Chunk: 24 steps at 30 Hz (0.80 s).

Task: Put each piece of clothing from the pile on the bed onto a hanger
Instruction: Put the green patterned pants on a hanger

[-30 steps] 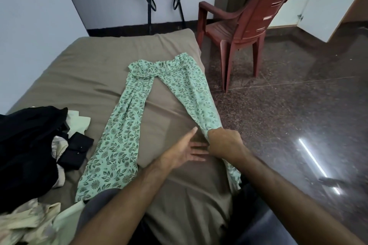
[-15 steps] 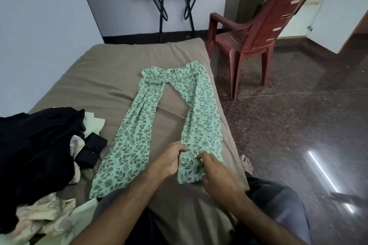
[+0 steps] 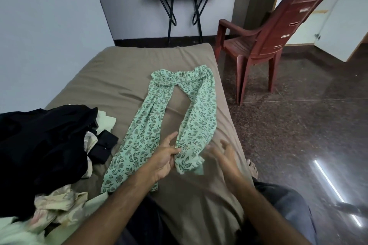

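On our brown-sheeted bed [image 3: 119, 77], our left hand [image 3: 165, 158] lies spread against the green leaf-print cotton trousers [image 3: 199, 125]; our blurred right hand [image 3: 223, 156] hovers spread beside them.

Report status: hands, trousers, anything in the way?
Left hand open, fingers against the hem of one leg. Right hand open, blurred, off the cloth. Green trousers flat on bed. No hanger in sight.
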Motion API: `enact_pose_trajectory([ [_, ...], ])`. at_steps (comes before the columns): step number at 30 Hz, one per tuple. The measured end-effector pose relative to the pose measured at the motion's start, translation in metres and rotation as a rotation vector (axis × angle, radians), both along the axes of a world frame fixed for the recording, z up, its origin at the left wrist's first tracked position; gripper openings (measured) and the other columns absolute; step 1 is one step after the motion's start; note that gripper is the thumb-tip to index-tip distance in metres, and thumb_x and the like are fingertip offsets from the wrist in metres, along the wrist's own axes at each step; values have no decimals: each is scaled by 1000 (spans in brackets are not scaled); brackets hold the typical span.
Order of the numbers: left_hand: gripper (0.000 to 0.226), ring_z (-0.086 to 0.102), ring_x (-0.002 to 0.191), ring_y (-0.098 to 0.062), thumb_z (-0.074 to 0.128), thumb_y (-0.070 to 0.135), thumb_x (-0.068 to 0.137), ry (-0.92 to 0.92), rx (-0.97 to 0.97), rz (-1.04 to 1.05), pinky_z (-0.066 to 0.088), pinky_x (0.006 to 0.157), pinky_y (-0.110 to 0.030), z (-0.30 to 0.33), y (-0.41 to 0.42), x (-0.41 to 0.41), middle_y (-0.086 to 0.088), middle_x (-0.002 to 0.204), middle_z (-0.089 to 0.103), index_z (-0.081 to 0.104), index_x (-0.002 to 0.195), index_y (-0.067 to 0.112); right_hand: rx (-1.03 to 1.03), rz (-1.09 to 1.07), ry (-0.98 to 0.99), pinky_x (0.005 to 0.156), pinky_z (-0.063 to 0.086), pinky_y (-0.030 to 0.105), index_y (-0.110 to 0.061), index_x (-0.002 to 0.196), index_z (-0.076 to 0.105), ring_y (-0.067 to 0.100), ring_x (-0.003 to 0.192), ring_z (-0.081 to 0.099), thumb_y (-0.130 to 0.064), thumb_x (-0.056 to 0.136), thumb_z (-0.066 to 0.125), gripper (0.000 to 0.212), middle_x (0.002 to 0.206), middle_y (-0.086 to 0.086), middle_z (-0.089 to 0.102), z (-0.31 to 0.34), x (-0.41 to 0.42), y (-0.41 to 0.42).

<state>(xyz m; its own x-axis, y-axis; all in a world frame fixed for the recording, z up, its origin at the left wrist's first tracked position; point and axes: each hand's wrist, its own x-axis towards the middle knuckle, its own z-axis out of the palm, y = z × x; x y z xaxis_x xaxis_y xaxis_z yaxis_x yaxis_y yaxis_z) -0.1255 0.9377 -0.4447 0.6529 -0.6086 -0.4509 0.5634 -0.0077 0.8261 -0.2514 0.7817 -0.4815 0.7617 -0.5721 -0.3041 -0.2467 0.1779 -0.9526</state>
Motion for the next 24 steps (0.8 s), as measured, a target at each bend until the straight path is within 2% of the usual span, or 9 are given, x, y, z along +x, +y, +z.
enact_pose_trajectory([
  [2, 61, 71, 89, -27, 41, -12, 99, -9, -20, 15, 60, 56, -32, -3, 0, -7, -18, 121, 65, 45, 138, 34, 335, 87, 41, 86, 50, 38, -11, 125, 59, 28, 106, 64, -59, 89, 60, 60, 127, 13, 65, 5, 8, -3],
  [6, 52, 67, 107, -30, 41, -10, 100, -2, -86, -69, 62, 70, -32, -10, -2, -15, -18, 132, 64, 55, 138, 22, 528, 165, 96, 114, 39, 54, -9, 123, 70, 39, 124, 59, -61, 91, 59, 62, 127, 19, 67, -6, 17, 10],
  [9, 46, 72, 96, -26, 41, -10, 99, 17, -56, -60, 61, 65, -29, -5, 2, -11, -20, 129, 65, 57, 137, 11, 683, 89, 31, 108, 45, 52, -4, 131, 62, 36, 118, 63, -29, 98, 60, 42, 130, 21, 65, -3, 19, 15],
  [12, 43, 72, 62, -16, 40, -10, 100, -3, 85, 32, 56, 48, -25, 12, 8, 9, -27, 122, 64, 53, 139, 2, 550, 1, 45, 83, 58, 46, 3, 129, 59, 34, 94, 73, -11, 94, 64, 37, 112, 21, 73, 27, 47, 4],
  [14, 41, 68, 55, -13, 41, -9, 100, -45, 119, 44, 54, 45, -23, 40, 6, 25, -25, 116, 65, 51, 139, -2, 402, 7, 62, 71, 61, 44, 5, 127, 59, 32, 81, 75, -8, 94, 65, 37, 103, 21, 74, 66, 79, -8],
  [16, 38, 66, 54, -12, 40, -7, 101, -112, 56, 76, 53, 44, -22, 86, -2, 41, -23, 113, 65, 49, 138, -5, 283, 40, 18, 61, 62, 40, 6, 130, 58, 30, 77, 75, -10, 94, 66, 40, 100, 19, 74, 123, 111, -20],
  [20, 41, 70, 59, -11, 40, -3, 103, -321, -148, 127, 54, 46, -19, 190, -13, 77, -20, 115, 64, 45, 143, -1, 219, 63, -309, 71, 62, 44, 8, 120, 59, 34, 90, 75, -10, 91, 68, 35, 109, 25, 72, 236, 136, -32],
  [22, 40, 73, 71, -18, 42, -4, 101, -370, -164, 100, 58, 51, -23, 213, -11, 84, -24, 122, 61, 50, 140, 1, 151, 42, -387, 67, 62, 41, 8, 120, 57, 34, 86, 75, -5, 91, 68, 34, 108, 26, 72, 256, 127, -33],
  [24, 40, 74, 76, -23, 39, -7, 101, -376, -81, 16, 59, 52, -28, 205, -4, 73, -27, 127, 57, 53, 137, 2, 104, 88, -299, 60, 61, 34, 3, 122, 59, 27, 79, 76, -3, 92, 66, 31, 99, 19, 76, 244, 105, -27],
])
